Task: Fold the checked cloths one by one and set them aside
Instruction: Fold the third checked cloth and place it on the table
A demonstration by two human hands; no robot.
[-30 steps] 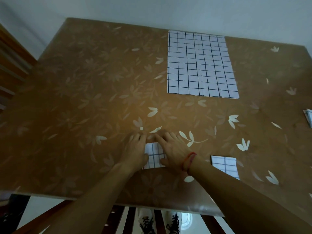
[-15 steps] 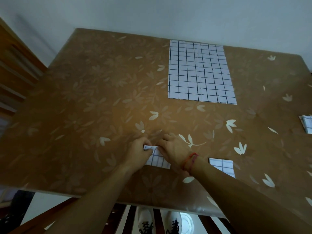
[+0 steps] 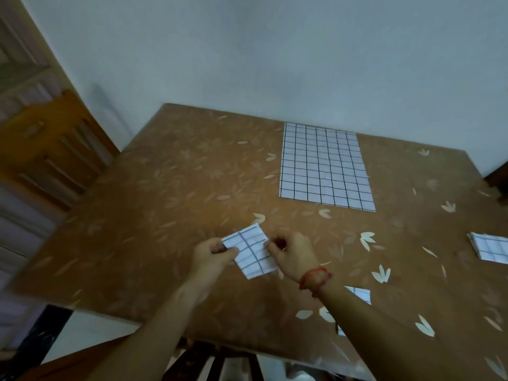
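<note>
Your left hand [image 3: 213, 251] and right hand [image 3: 292, 253] together hold a small folded checked cloth [image 3: 250, 251] above the near half of the table [image 3: 154, 215]. The left thumb and fingers pinch its left edge; the right fingertips [image 3: 270, 244] pinch its right edge near the upper corner. The packet is a rectangle, and its long axis runs from your near right toward the far left, so it sits askew to the table's edges. Its far corner is tipped up, and the near end hangs lower toward the tabletop; whether that end touches the surface cannot be told.

A large unfolded checked cloth [image 3: 325, 167] lies flat near the far edge, close to the wall [image 3: 275, 50], its long axis running away from you and its sides roughly square with the table. At the right edge of view a folded cloth [image 3: 492, 250] rests on the table, cut off by the frame. Another folded piece [image 3: 360, 294] shows just beyond your right forearm, partly hidden by it. A red cord bracelet [image 3: 316, 279] circles your right wrist.

Bare tabletop extends to the left of your hands and between them and the large cloth. The table's near edge runs just under your forearms.
</note>
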